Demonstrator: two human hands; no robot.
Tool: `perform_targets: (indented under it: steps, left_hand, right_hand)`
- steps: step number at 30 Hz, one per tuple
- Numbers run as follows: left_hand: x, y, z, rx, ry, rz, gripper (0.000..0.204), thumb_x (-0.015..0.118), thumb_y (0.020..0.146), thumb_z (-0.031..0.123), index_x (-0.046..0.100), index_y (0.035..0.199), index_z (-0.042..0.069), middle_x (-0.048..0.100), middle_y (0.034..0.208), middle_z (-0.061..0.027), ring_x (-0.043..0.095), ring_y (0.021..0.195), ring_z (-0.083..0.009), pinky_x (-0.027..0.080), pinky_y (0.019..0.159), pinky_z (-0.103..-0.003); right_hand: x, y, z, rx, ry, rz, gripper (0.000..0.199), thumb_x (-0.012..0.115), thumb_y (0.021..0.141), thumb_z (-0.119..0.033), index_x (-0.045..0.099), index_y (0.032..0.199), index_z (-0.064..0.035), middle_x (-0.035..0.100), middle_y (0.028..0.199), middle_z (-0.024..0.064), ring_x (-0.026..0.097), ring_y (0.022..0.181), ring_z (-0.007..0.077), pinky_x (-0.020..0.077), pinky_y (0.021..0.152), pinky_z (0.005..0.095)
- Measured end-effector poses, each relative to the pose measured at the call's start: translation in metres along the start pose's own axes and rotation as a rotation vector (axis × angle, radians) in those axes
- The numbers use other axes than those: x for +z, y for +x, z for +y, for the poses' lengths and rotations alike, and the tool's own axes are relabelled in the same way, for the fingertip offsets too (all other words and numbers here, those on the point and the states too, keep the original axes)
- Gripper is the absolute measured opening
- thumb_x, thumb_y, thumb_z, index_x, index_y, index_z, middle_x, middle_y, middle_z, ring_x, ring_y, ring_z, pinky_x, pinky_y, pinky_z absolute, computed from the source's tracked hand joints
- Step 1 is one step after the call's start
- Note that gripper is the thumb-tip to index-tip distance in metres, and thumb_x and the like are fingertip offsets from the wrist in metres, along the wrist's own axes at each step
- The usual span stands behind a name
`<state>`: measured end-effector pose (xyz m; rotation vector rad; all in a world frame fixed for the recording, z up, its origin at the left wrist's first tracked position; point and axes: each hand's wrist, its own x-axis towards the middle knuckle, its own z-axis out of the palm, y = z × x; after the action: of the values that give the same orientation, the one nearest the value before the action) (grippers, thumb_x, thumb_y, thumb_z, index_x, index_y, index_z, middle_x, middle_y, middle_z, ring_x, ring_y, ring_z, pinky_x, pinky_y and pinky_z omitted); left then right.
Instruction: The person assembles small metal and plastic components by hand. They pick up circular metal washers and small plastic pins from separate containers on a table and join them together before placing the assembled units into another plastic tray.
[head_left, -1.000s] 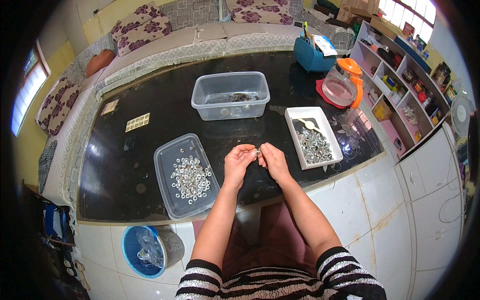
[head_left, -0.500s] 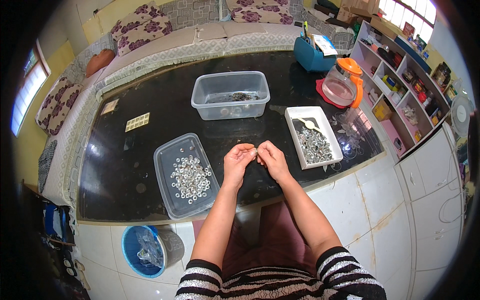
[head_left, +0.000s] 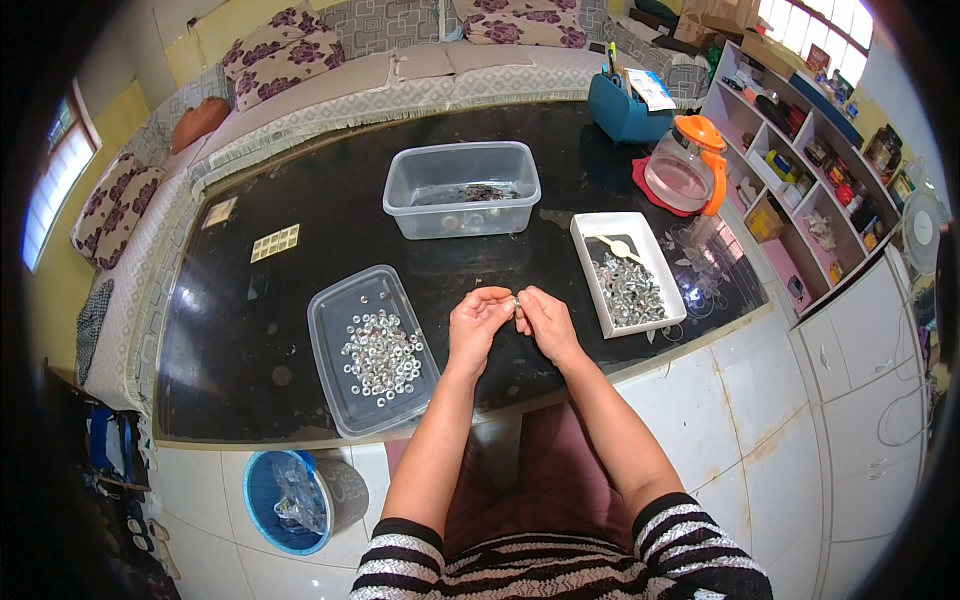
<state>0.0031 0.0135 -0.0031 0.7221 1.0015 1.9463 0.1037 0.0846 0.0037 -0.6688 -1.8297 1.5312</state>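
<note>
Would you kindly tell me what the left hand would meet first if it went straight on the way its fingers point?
The left hand would probably meet the small shiny piece between the hands, then the right hand; exact depth is unclear.

Patterned sofa (head_left: 480,88), white tiled floor (head_left: 690,410)

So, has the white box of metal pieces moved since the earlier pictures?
No. Judged against the black table's near edge, the white box sits in the same spot, with no visible shift either way.
</note>
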Motion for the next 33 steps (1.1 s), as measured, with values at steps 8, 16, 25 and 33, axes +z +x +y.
perform_targets:
  steps: [8, 16, 25, 33]
  left_hand:
    - [0.0, 0.001, 0.001, -0.004, 0.007, 0.011, 0.016, 0.057, 0.073, 0.001, 0.053, 0.088, 0.001, 0.057, 0.079, -0.0042, 0.053, 0.071, -0.0087, 0.043, 0.066, -0.02]
    - [0.001, 0.0, 0.001, 0.004, 0.019, -0.005, 0.016, 0.057, 0.073, 0.001, 0.054, 0.088, 0.001, 0.057, 0.079, -0.0041, 0.053, 0.071, -0.0084, 0.043, 0.066, -0.02]
    - [0.0, 0.0, 0.001, -0.002, -0.004, -0.017, 0.015, 0.057, 0.073, 0.002, 0.054, 0.088, 0.002, 0.057, 0.079, -0.0044, 0.054, 0.071, -0.0085, 0.043, 0.066, -0.02]
    - [-0.002, 0.002, -0.002, -0.009, -0.003, 0.006, 0.016, 0.057, 0.073, 0.001, 0.054, 0.088, 0.002, 0.057, 0.079, -0.0045, 0.054, 0.071, -0.0088, 0.044, 0.066, -0.02]
  right_hand:
    - [0.005, 0.0, -0.005, -0.095, -0.001, 0.073, 0.028, 0.042, 0.083, -0.025, 0.048, 0.066, -0.0027, 0.048, 0.053, 0.0021, 0.045, 0.046, 0.0083, 0.0362, 0.044, 0.0216]
    - [0.0, 0.001, 0.001, 0.047, 0.017, -0.015, 0.025, 0.044, 0.083, -0.024, 0.048, 0.071, -0.0027, 0.049, 0.055, 0.0021, 0.045, 0.05, 0.0071, 0.0367, 0.047, 0.0207]
    - [-0.002, 0.0, 0.002, 0.02, 0.011, -0.028, 0.025, 0.043, 0.083, -0.024, 0.048, 0.071, -0.0028, 0.049, 0.055, 0.0016, 0.045, 0.05, 0.0071, 0.0365, 0.047, 0.0206]
    - [0.004, 0.001, 0.0, -0.117, 0.006, 0.057, 0.027, 0.042, 0.083, -0.024, 0.048, 0.067, -0.0028, 0.048, 0.052, 0.0026, 0.045, 0.046, 0.0081, 0.0364, 0.044, 0.0219]
